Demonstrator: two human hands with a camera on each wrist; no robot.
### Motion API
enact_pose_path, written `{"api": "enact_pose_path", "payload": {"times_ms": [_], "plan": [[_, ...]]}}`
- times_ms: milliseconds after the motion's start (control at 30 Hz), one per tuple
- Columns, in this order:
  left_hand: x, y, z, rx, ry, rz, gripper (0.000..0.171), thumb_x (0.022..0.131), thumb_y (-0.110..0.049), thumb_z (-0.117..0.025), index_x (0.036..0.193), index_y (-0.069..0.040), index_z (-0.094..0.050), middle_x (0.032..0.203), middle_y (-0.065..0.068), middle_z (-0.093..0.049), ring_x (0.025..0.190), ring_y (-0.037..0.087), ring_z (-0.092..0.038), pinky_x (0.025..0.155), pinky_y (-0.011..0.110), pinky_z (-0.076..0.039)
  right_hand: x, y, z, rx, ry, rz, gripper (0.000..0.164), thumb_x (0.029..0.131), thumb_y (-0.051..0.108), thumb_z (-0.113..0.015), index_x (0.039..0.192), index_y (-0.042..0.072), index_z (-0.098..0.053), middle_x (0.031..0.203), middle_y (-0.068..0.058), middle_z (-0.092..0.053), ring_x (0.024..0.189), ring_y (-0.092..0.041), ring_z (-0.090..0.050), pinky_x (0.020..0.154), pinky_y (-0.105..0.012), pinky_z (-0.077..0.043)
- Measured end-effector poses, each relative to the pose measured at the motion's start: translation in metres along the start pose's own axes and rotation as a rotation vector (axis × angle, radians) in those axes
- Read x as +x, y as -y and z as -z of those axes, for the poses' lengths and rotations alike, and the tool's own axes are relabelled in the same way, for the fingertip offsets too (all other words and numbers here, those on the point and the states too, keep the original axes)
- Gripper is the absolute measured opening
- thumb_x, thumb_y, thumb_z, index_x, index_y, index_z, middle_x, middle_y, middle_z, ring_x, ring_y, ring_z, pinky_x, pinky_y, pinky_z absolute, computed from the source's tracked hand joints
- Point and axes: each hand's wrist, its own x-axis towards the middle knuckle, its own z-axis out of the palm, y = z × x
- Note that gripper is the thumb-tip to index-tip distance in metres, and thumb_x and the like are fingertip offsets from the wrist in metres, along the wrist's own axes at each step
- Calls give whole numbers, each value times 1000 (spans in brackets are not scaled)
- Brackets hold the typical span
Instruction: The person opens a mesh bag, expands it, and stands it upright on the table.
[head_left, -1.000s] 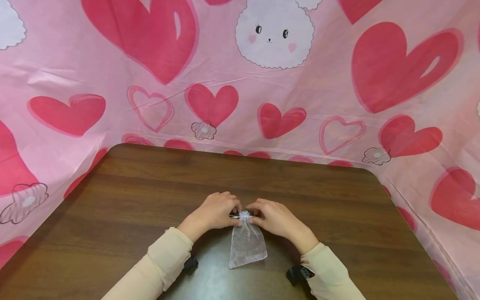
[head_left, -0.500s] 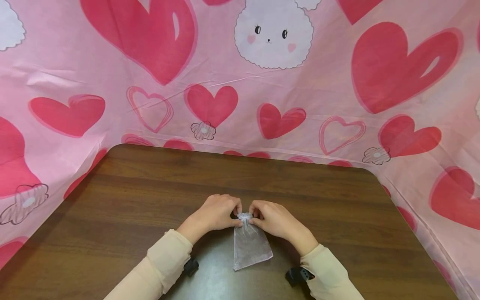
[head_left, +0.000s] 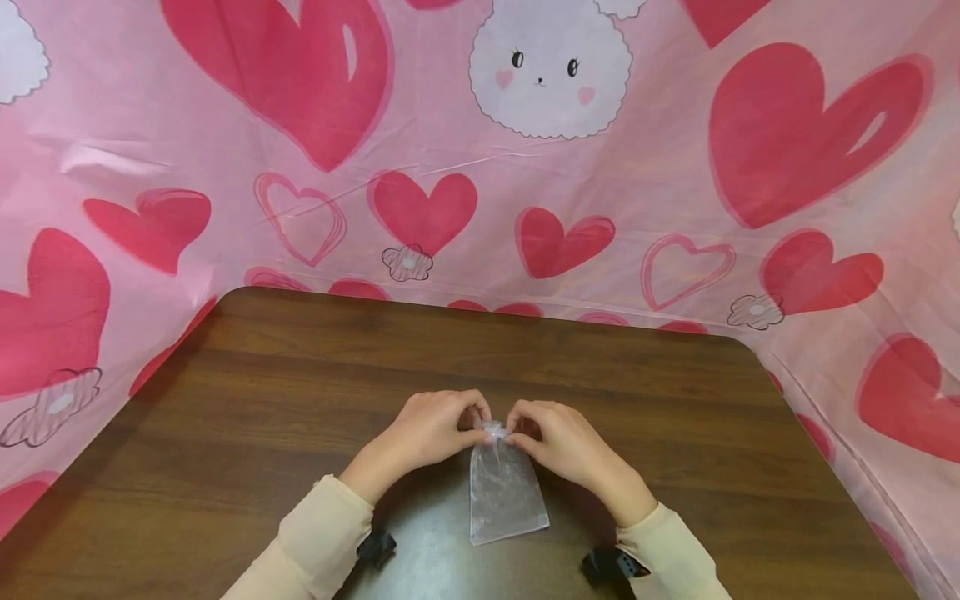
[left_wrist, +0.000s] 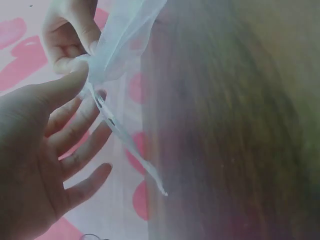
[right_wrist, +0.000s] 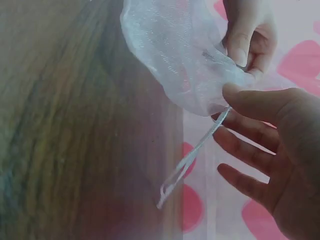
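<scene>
A sheer white organza drawstring bag (head_left: pixel 508 493) hangs between my two hands, its neck gathered at the top and its body spreading downward. My left hand (head_left: pixel 438 425) pinches the gathered neck from the left between thumb and forefinger. From the right, my right hand (head_left: pixel 561 437) pinches the same neck, its fingertips close to the left ones. A thin white drawstring (left_wrist: pixel 131 145) dangles below the left thumb in the left wrist view. Another looped drawstring end (right_wrist: pixel 189 159) trails from under the right thumb in the right wrist view. No contents show through the mesh.
A dark brown wooden table (head_left: pixel 315 358) with rounded far corners lies under the hands. Pink cloth (head_left: pixel 442 100) printed with red hearts surrounds it at the back and sides. Black wrist cameras (head_left: pixel 377 547) sit at the cream sleeves (head_left: pixel 326 525).
The bag's gathered neck has shifted slightly right along with both hands, and its body now hangs flatter and straighter. White cord ends visible beside the neck earlier no longer show in the head view.
</scene>
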Motion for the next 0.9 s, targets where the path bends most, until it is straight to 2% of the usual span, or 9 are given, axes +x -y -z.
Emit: {"api": "enact_pose_path", "payload": {"times_ms": [133,300,500,633,767,900], "plan": [[-6,-3,1,-50,-29,38,26,85,-45,-76,99,-25,-65,77,-21,-62,68,-2,-55,68,30,-44,-4,3,3,-7,-56,44,17,85,14,-79,90,23,-65,81,15,-61,73,-7,-58,66,-26,-48],[-10,-7,1,-123,-43,56,19,88,-43,-73,97,-28,-67,81,-21,-64,75,-1,-59,74,35,-46,-9,6,6,-19,-137,114,20,82,9,-81,89,21,-66,81,14,-63,72,-12,-59,65,-27,-48],[-14,-12,3,-183,-121,35,14,88,-38,-74,97,-30,-67,82,-21,-64,79,-1,-61,74,38,-46,-10,8,10,-6,-224,213,25,77,0,-83,88,17,-67,84,9,-67,73,-14,-61,66,-30,-51],[-15,-16,5,-213,-191,16,12,86,-34,-77,94,-31,-69,82,-22,-65,77,-2,-60,71,34,-45,-11,8,11,31,-257,263,22,80,0,-80,88,17,-68,86,6,-69,75,-14,-61,66,-35,-53],[-15,-17,5,-216,-253,2,9,85,-32,-79,91,-31,-72,82,-22,-67,72,2,-59,67,29,-44,-13,10,12,82,-284,278,18,84,2,-78,90,17,-70,88,7,-69,78,-9,-60,68,-36,-53],[-16,-17,6,-236,-284,-4,11,84,-31,-80,89,-30,-71,82,-22,-68,75,5,-63,67,26,-46,-13,13,11,136,-318,271,25,79,-5,-79,90,16,-72,90,8,-69,82,-8,-62,72,-33,-54]]}}
